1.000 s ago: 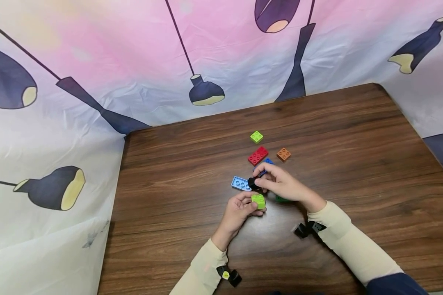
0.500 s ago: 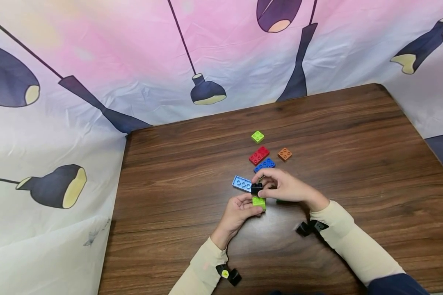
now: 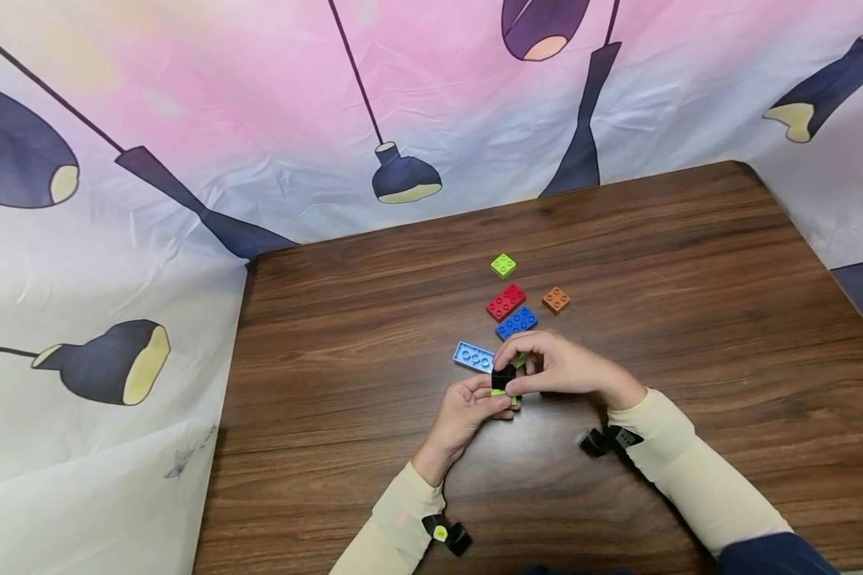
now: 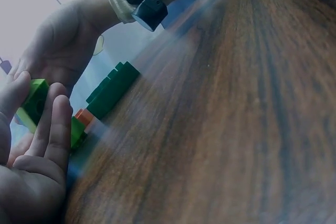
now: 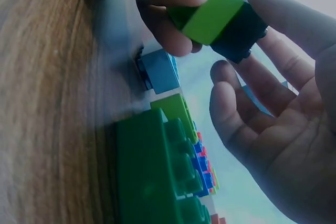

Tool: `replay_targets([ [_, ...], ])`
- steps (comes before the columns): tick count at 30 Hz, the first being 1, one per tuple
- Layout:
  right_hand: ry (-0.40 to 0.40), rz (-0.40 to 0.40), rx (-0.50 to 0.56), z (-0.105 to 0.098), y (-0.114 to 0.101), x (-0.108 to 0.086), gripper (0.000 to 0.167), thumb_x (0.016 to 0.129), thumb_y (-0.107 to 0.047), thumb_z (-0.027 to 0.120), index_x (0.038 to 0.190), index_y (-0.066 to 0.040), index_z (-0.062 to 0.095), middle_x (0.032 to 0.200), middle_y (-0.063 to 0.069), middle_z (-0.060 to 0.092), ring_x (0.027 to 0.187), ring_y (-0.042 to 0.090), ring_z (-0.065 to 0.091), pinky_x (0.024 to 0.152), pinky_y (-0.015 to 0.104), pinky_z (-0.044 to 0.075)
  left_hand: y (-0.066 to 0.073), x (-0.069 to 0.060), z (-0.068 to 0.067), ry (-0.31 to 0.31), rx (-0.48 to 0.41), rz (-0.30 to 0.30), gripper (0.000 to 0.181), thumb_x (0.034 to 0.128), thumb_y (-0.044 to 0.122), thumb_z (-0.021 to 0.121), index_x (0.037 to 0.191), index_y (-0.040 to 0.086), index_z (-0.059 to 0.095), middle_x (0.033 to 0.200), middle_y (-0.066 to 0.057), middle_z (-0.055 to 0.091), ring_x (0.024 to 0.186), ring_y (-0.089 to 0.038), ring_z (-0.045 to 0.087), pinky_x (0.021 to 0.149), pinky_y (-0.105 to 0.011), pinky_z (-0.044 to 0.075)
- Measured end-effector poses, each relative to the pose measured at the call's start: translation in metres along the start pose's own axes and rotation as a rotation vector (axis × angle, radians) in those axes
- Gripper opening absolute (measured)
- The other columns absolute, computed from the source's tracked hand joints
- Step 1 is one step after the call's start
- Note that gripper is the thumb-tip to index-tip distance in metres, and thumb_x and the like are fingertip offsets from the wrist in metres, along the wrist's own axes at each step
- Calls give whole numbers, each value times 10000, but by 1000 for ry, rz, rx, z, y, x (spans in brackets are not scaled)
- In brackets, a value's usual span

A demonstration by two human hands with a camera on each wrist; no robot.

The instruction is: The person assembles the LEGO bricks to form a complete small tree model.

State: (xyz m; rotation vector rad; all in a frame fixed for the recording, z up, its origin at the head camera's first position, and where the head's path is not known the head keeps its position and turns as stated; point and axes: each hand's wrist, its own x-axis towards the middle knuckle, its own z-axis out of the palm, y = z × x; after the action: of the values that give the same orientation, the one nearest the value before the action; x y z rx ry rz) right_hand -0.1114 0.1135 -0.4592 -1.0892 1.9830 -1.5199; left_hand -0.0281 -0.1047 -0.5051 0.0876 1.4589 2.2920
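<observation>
In the head view my left hand (image 3: 460,417) grips a lime green brick (image 5: 210,17) between thumb and fingers, just above the table. My right hand (image 3: 561,364) pinches a black brick (image 3: 503,378) directly on top of it. Seen from the right wrist, the black brick (image 5: 239,32) meets the lime one face to face; whether it is fully pressed on, I cannot tell. Behind the hands lies a light blue brick (image 3: 473,356), underside up. A dark green brick (image 5: 147,166) and another lime brick (image 5: 173,109) stand on the table close to my right hand.
Farther back on the wooden table (image 3: 345,335) are a blue brick (image 3: 516,323), a red brick (image 3: 507,302), an orange brick (image 3: 556,299) and a small lime brick (image 3: 503,265). A printed cloth (image 3: 295,120) hangs beyond the table's back and left edges.
My right hand has brought the black brick down and toward me, from above the light blue brick onto the lime brick. The left hand stays nearly in place, its thumb shifted along the lime brick.
</observation>
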Motion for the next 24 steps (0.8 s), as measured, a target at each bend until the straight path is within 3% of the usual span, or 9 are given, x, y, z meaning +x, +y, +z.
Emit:
replay_targets([
  [4, -6, 0, -1, -2, 0, -1, 166, 963, -45, 767, 1117, -107, 758, 1166, 64, 733, 783, 144, 637, 643, 281, 556, 0, 0, 0, -3, 14, -3, 290, 977, -62, 667, 1255, -125, 608, 1042, -102, 775, 905, -149, 762, 831, -294, 629],
  [11, -20, -2, 20, -3, -1, -1, 136, 959, -32, 767, 1092, -63, 770, 1147, 109, 741, 857, 126, 657, 710, 277, 577, 1, -1, 1, -16, 36, 2, 373, 966, -53, 692, 1303, -165, 577, 1149, -261, 732, 928, -146, 759, 845, -289, 624],
  [19, -58, 40, 15, -5, -3, -2, 119, 950, -52, 786, 1068, -58, 767, 1098, 82, 744, 861, 142, 675, 744, 291, 598, 0, -1, 1, -55, 109, -3, 424, 979, -93, 656, 1360, -210, 511, 1110, -205, 739, 910, -126, 752, 825, -274, 622],
  [24, -76, 76, 19, -8, -5, -3, 126, 947, -53, 786, 1070, -49, 763, 1052, 57, 746, 857, 152, 695, 752, 302, 609, -1, 0, 0, -86, 120, -7, 416, 993, -85, 638, 1361, -219, 497, 1132, -295, 703, 902, -132, 750, 825, -269, 621],
])
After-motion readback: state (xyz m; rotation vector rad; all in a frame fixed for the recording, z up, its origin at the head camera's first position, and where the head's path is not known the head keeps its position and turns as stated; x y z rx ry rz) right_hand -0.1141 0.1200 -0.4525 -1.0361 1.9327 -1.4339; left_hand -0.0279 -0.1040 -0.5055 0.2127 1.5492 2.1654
